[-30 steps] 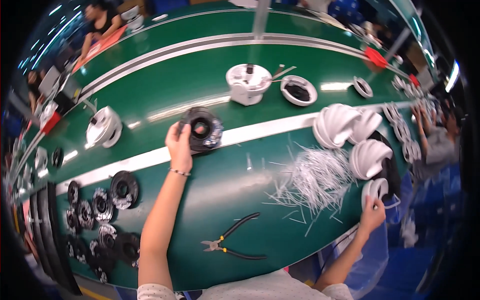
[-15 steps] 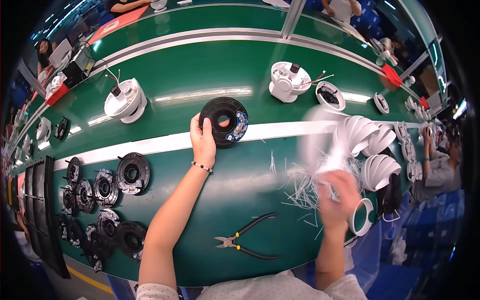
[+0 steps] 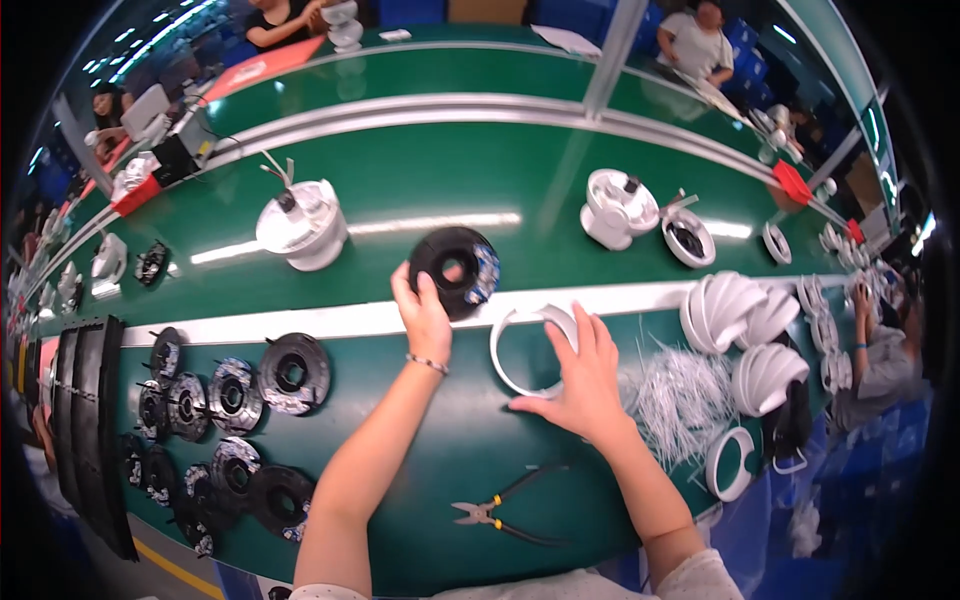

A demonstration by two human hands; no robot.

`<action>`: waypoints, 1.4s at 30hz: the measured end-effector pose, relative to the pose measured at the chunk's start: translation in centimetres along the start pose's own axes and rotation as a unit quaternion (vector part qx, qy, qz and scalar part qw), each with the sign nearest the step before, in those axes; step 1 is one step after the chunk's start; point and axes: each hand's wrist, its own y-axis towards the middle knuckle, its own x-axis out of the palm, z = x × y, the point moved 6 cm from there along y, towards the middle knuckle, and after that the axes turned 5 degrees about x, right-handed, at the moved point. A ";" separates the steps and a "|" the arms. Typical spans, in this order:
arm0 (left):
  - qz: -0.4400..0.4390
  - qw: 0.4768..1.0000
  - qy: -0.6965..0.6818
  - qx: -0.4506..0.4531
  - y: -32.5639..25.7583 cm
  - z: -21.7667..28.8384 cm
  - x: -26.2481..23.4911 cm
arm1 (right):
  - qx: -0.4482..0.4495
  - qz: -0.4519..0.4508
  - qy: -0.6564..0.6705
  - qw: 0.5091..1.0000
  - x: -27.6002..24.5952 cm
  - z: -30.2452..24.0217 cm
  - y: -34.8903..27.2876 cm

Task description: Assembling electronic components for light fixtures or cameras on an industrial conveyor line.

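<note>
The green counter [image 3: 480, 430] is stretching across the whole view, its near edge curving close to the person's body, and bare surface is lying between the two forearms. A long white strip [image 3: 260, 327] is crossing it just behind the hands. At the left end a ribbed black rack [image 3: 85, 400] is standing, and a crowd of black discs [image 3: 272, 378] is filling the side left of the left forearm. On the right, white curved shells [image 3: 712, 312] and a heap of thin white strands [image 3: 685, 395] are narrowing the room beside the right hand [image 3: 585, 390]. Pliers [image 3: 482, 513] are lying with handles spread between the forearms. The left hand [image 3: 425, 322] is pinching one black disc [image 3: 438, 250] by its lower left rim, above the white strip. The right hand is curving widely around the right side of a white ring [image 3: 497, 357]; whether it is gripping, I cannot tell. A second, smaller-looking ring [image 3: 712, 465] is resting near the right edge.
</note>
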 end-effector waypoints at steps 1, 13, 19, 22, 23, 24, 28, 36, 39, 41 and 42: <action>0.003 1.000 0.019 0.003 -0.2 -0.2 -0.3 | 0.027 -0.028 -0.010 0.999 1.1 0.2 0.2; -0.084 0.994 -0.064 -0.003 -0.7 1.5 1.8 | 0.095 0.096 0.386 0.912 0.7 2.1 6.1; -0.258 0.785 -0.427 -0.367 -3.0 1.0 3.8 | 0.089 0.052 0.397 0.912 4.2 0.1 7.2; -0.248 0.711 -0.488 -0.441 -2.8 2.2 4.2 | 0.029 0.052 0.348 0.936 3.3 -0.6 6.8; -0.251 0.715 -0.478 -0.444 -2.7 1.9 4.0 | 0.017 0.041 0.339 0.940 3.3 -0.9 6.8; -0.241 0.731 -0.460 -0.443 -2.6 1.7 3.9 | 0.005 0.032 0.331 0.943 3.0 -1.5 6.7; -0.266 0.702 -0.493 -0.440 -2.3 1.5 3.6 | -0.067 0.014 0.327 0.943 2.0 -2.7 6.7; -0.208 0.774 -0.449 -0.396 -2.3 1.4 3.3 | 0.025 0.003 0.396 0.918 3.3 -1.8 6.6; -0.206 0.790 -0.443 -0.371 -2.3 1.3 3.2 | -0.031 0.061 0.328 0.942 2.9 -3.1 6.1; -0.203 0.814 -0.413 -0.355 -2.5 0.4 3.1 | -0.061 0.083 0.236 0.966 2.8 -3.9 5.8; -0.220 0.806 -0.424 -0.350 -2.6 0.8 3.4 | -0.057 0.088 0.240 0.965 2.8 -3.7 5.8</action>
